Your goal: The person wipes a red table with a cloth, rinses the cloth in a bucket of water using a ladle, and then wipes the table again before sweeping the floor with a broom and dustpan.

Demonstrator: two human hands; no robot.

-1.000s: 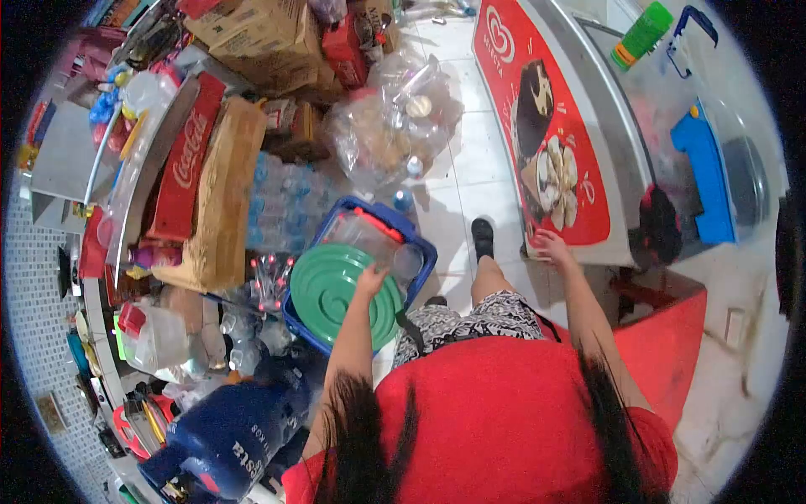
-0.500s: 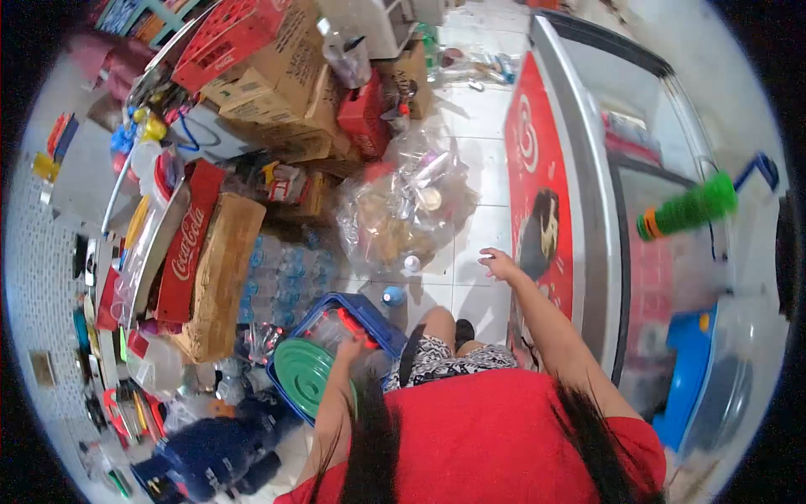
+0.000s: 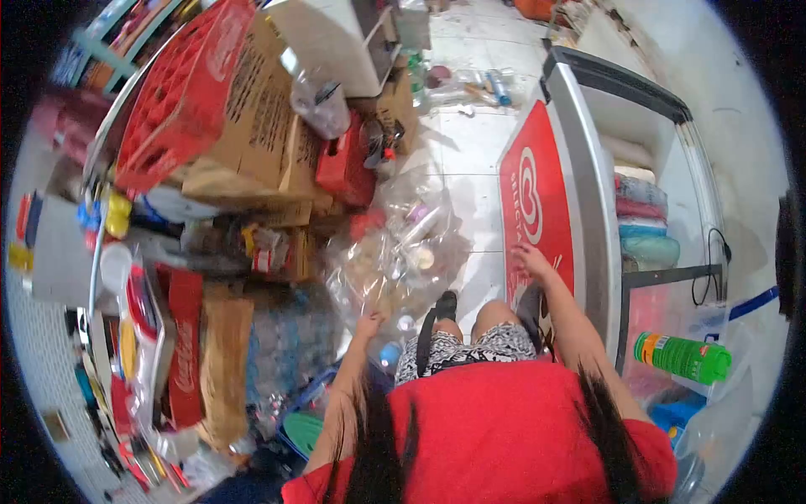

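My left hand point(image 3: 368, 326) is at the lower edge of a large clear plastic bag point(image 3: 395, 248), which lies on the floor with crumpled, mixed contents. Its fingers are small and smeared, so I cannot tell whether they grip the bag. My right hand point(image 3: 531, 260) hangs in front of the red side of a Selecta freezer point(image 3: 537, 185), fingers apart and holding nothing. Beside my left forearm stands a blue bin point(image 3: 294, 420) with a green lid point(image 3: 304, 433) on it. A bottle with a blue cap point(image 3: 389, 354) is on the floor below my left hand.
Cardboard boxes point(image 3: 260, 109) topped by a red crate point(image 3: 180, 92) are stacked at left. Wrapped water bottles point(image 3: 294, 344) stand below them, near a red Coca-Cola box point(image 3: 183, 353). At right, a green canister point(image 3: 682, 357) lies near the freezer. White tiles point(image 3: 470, 126) run ahead.
My left hand has left the blue bin and moved forward to the plastic bag. My right hand has shifted slightly right against the freezer side. The view has turned and moved forward.
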